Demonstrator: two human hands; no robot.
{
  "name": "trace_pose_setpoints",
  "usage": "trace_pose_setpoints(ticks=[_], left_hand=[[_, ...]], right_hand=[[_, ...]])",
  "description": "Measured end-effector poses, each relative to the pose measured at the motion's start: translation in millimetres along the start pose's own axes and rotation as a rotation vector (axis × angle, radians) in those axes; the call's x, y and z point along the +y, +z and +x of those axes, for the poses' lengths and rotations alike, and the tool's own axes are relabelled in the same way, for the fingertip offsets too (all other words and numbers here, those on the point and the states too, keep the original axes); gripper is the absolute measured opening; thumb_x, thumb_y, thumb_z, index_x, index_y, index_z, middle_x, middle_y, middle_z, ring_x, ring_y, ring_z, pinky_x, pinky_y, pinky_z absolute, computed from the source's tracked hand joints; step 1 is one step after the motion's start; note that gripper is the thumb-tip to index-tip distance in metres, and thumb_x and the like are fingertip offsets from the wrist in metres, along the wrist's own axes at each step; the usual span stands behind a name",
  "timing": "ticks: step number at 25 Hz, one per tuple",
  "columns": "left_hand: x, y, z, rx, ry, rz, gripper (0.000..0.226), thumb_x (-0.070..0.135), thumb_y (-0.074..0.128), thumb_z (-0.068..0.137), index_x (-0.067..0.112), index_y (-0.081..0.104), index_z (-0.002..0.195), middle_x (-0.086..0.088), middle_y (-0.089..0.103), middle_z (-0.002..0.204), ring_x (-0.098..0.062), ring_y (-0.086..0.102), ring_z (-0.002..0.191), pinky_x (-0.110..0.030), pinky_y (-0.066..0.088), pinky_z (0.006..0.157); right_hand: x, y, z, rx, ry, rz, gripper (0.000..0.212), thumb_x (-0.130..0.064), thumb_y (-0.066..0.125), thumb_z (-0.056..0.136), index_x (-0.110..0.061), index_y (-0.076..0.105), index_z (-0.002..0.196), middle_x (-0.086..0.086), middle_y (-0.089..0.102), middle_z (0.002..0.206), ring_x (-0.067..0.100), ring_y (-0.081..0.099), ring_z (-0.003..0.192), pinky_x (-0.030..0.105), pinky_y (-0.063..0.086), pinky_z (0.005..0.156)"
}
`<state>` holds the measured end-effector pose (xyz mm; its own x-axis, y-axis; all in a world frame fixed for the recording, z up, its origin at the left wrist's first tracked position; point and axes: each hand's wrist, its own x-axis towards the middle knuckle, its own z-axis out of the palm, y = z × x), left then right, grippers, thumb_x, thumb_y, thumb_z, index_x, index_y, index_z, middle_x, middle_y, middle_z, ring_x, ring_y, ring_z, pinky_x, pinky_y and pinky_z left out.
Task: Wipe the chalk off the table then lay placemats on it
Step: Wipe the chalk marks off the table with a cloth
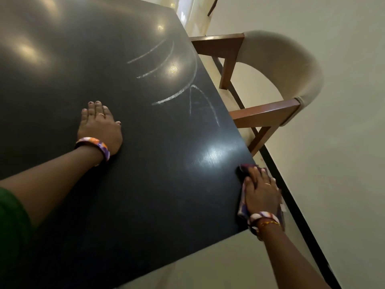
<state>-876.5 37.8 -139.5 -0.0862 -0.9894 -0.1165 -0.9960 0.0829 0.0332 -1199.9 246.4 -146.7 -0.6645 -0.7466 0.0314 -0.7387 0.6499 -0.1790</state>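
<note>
Chalk lines [170,97] are showing on the dark surface [104,195]. Left hand [100,126] is lying flat, empty; right hand [260,192] is pressing a cloth [242,207] flat.

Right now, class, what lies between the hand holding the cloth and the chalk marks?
Head view: only bare dark tabletop separates the right hand from the chalk marks.

The left hand [100,124] wears a thin gold ring [102,115], dark nail polish and a broad bangle [93,143] patterned in orange, purple and white. A green sleeve [12,226] covers that upper arm. The right hand [260,192] wears a second ring [267,184], a second bangle [264,217] and a red-orange thread [268,223].
</note>
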Motion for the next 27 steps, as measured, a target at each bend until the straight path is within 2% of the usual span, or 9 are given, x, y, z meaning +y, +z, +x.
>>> trace_pose_setpoints(ticks=[1, 3, 5, 7, 11, 14, 20, 27], left_hand=[[15, 4, -15, 0.005, -0.005, -0.032, 0.062, 0.031, 0.029, 0.1, -0.006, 0.014, 0.146, -0.022, 0.011, 0.154, -0.034, 0.008, 0.144, -0.043, 0.008, 0.117], [47, 13, -45, 0.027, -0.012, -0.067, 0.063, 0.032, 0.03, 0.099, -0.006, 0.013, 0.146, -0.023, 0.01, 0.154, -0.034, 0.007, 0.144, -0.042, 0.007, 0.117], [80, 22, -72, 0.034, -0.044, -0.113, 0.064, 0.034, 0.03, 0.099, -0.006, 0.013, 0.146, -0.022, 0.008, 0.155, -0.034, 0.005, 0.144, -0.042, 0.006, 0.117], [109, 31, -94, 0.036, -0.122, -0.161, 0.065, 0.035, 0.029, 0.099, -0.006, 0.012, 0.147, -0.022, 0.007, 0.155, -0.034, 0.004, 0.145, -0.042, 0.005, 0.118], [129, 36, -119, 0.02, -0.222, -0.151, 0.065, 0.038, 0.024, 0.1, -0.004, 0.01, 0.147, -0.02, 0.004, 0.156, -0.032, 0.002, 0.145, -0.042, 0.005, 0.118], [132, 35, -121, 0.026, -0.254, -0.141, 0.064, 0.039, 0.022, 0.1, -0.003, 0.01, 0.148, -0.017, 0.004, 0.157, -0.03, 0.003, 0.145, -0.041, 0.005, 0.119], [138, 33, -117, 0.023, -0.32, -0.104, 0.065, 0.04, 0.022, 0.1, -0.002, 0.011, 0.148, -0.018, 0.006, 0.156, -0.03, 0.005, 0.145, -0.041, 0.007, 0.118], [172, 27, -82, 0.007, -0.599, -0.099, 0.072, 0.046, 0.021, 0.098, -0.006, 0.006, 0.146, -0.023, 0.003, 0.155, -0.034, 0.002, 0.145, -0.042, 0.006, 0.117]], right_hand=[[-8, 0, -3, 0.011, -0.093, -0.001, 0.04, -0.029, 0.04, 0.097, -0.033, 0.046, 0.136, 0.0, 0.039, 0.148, 0.033, 0.031, 0.136, 0.05, 0.019, 0.113], [-32, 1, -18, -0.016, -0.472, 0.044, 0.04, -0.026, 0.045, 0.093, -0.037, 0.049, 0.131, -0.004, 0.042, 0.146, 0.031, 0.032, 0.136, 0.047, 0.021, 0.111], [-42, 8, -39, -0.158, -0.806, 0.075, 0.043, -0.033, 0.042, 0.093, -0.036, 0.045, 0.137, -0.005, 0.036, 0.15, 0.031, 0.023, 0.141, 0.043, 0.013, 0.114], [-19, 5, -44, -0.261, -0.924, 0.066, 0.049, -0.047, 0.029, 0.095, -0.038, 0.035, 0.142, -0.009, 0.025, 0.155, 0.026, 0.012, 0.145, 0.04, 0.002, 0.116], [53, -8, -10, -0.306, -0.795, 0.043, 0.046, -0.046, 0.029, 0.099, -0.044, 0.023, 0.145, -0.014, 0.013, 0.157, 0.02, 0.002, 0.147, 0.043, -0.004, 0.116], [66, -8, 12, -0.329, -0.782, 0.011, 0.049, -0.048, 0.028, 0.099, -0.044, 0.018, 0.147, -0.013, 0.009, 0.158, 0.021, 0.0, 0.147, 0.045, -0.003, 0.118], [25, 2, 70, -0.317, -0.891, 0.016, 0.049, -0.047, 0.028, 0.1, -0.044, 0.017, 0.147, -0.013, 0.009, 0.158, 0.021, -0.002, 0.147, 0.047, -0.004, 0.116], [-89, 25, 186, -0.352, -0.861, 0.076, 0.047, -0.044, 0.031, 0.1, -0.039, 0.024, 0.147, -0.008, 0.016, 0.158, 0.027, 0.004, 0.146, 0.054, 0.004, 0.116]])
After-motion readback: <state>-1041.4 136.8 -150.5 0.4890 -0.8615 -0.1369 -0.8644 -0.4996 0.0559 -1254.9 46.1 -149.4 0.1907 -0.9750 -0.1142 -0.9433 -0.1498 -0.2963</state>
